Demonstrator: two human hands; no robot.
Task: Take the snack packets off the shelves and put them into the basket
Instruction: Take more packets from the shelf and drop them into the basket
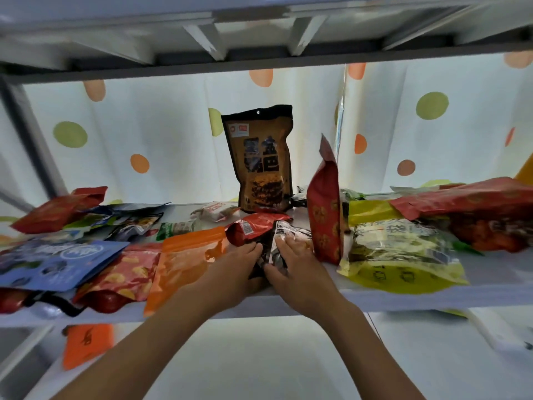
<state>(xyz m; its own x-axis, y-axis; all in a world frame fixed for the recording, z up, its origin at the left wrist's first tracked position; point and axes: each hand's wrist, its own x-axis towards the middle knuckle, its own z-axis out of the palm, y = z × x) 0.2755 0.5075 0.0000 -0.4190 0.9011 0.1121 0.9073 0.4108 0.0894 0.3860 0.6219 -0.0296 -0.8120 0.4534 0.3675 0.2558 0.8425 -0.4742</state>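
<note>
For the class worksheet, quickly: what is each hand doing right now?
Left hand: grips the black packet.
Right hand: grips the same black packet.

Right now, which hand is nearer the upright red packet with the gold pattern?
Right. The right hand lies on the black-and-white packet, just left of the upright red packet. The left hand grips that same packet's other side, farther left, by the orange packet.

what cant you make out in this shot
- Basket: nowhere in the head view.
- Black packet: lower part hidden under the left hand and right hand; print blurred.
- Blue packet: cut by the left edge.
- Lower shelf orange packet: top hidden by the shelf.
</note>
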